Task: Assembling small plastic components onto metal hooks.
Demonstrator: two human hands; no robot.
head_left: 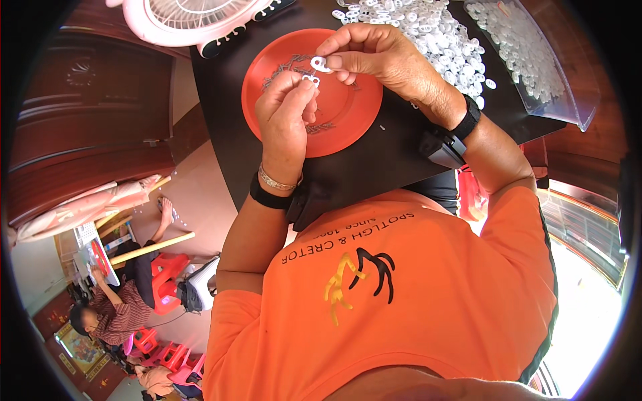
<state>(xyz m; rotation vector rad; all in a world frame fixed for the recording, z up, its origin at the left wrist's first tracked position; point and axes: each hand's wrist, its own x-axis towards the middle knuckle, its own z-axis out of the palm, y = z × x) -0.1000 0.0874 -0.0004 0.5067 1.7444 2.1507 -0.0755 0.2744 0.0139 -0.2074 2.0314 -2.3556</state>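
Note:
Over a red plastic plate, my two hands are close together with their fingertips nearly meeting. My left hand pinches a small white plastic piece with round holes between thumb and fingers. Between the thumb and forefinger of my right hand is a white oval plastic piece with a hole in it. A thin metal bit seems to run between the two pieces, but I cannot tell whether it joins them. Many small grey metal pieces lie scattered on the plate, partly hidden under my hands.
The plate stands on a black table. At the far right of it lies a heap of white oval pieces, beside a clear tray of translucent pieces. A pink fan stands far left. Another person sits at the lower left near red stools.

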